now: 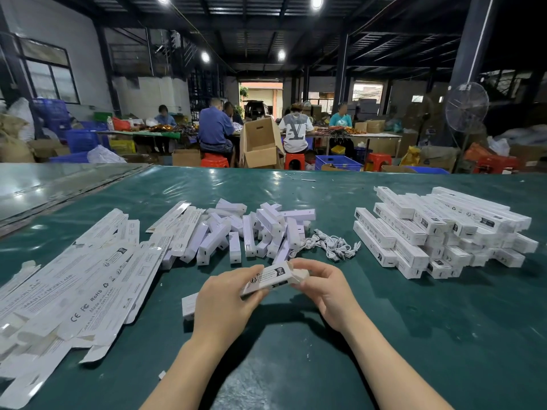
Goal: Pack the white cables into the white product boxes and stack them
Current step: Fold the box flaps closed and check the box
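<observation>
A long white product box [270,279] lies slanted just above the green table, held by both hands. My left hand [225,303] grips its middle from above. My right hand [322,288] pinches the box's right end at the flap. A tangle of white cables [334,245] lies on the table just beyond my right hand. A heap of white lamp units [257,229] sits behind the box. Closed white boxes form a stack [438,232] at the right. Flat, unfolded white box blanks [83,279] spread over the left side.
The table [296,350] has a green plastic cover. Beyond its far edge people sit on red stools at other tables, among cardboard cartons [260,143] and blue crates [337,162]. A standing fan [466,108] is at the far right.
</observation>
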